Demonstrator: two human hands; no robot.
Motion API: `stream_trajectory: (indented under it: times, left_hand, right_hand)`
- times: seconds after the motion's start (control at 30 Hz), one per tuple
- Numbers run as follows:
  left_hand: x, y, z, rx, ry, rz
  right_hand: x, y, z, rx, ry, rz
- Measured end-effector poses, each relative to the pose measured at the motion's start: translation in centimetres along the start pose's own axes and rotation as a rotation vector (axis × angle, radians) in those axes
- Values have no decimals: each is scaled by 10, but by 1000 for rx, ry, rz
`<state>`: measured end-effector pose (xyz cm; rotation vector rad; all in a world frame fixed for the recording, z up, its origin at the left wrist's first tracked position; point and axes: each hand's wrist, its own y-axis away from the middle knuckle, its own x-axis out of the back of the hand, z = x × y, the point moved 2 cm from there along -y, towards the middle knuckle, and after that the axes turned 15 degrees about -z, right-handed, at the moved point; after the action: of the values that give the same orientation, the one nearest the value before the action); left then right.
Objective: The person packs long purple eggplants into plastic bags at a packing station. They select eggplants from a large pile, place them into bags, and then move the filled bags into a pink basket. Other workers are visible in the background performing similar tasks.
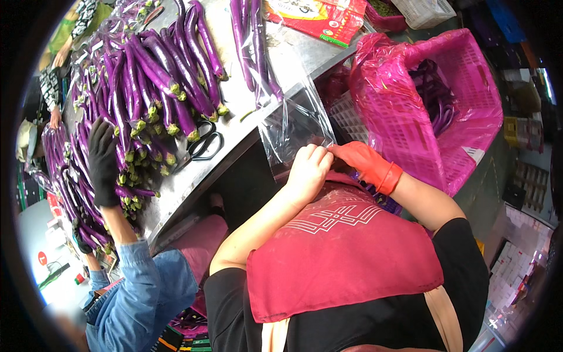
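My bare left hand (309, 169) grips the near end of a long clear plastic bag (294, 132) in front of my apron. Close against it, my right hand (367, 166), in an orange-red rubber glove, pinches the same end. The bag stretches from my hands over the steel table edge. Several long purple eggplants (251, 42) lie at its far part, seemingly inside the film. To the left is a large heap of eggplants (165, 66) with green stem ends. Black-handled scissors (206, 141) rest beside that heap.
A crate lined with pink plastic film (466, 83) holds more eggplants at right. A red printed bag (319, 17) lies on the steel table (173, 193). At left, a co-worker's black-gloved hand (102, 163) reaches over the heap. Another person's hand (56, 118) is beyond it.
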<state>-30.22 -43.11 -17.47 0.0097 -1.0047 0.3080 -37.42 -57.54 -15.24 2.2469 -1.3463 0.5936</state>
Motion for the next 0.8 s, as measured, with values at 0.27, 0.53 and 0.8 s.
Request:
stream_trajectory:
  times: [0.27,0.53,0.8]
  left_hand:
    - [12,25,-14,6,208,-16]
    - [31,76,-14,74,513,-177]
    - [26,179,-51,427,200,-470]
  right_hand:
    - [-35,-33,27,-95,31,-253]
    - [-72,-49,8,-425,-634,-364]
    - [-33,-31,40,-563,-854,-126]
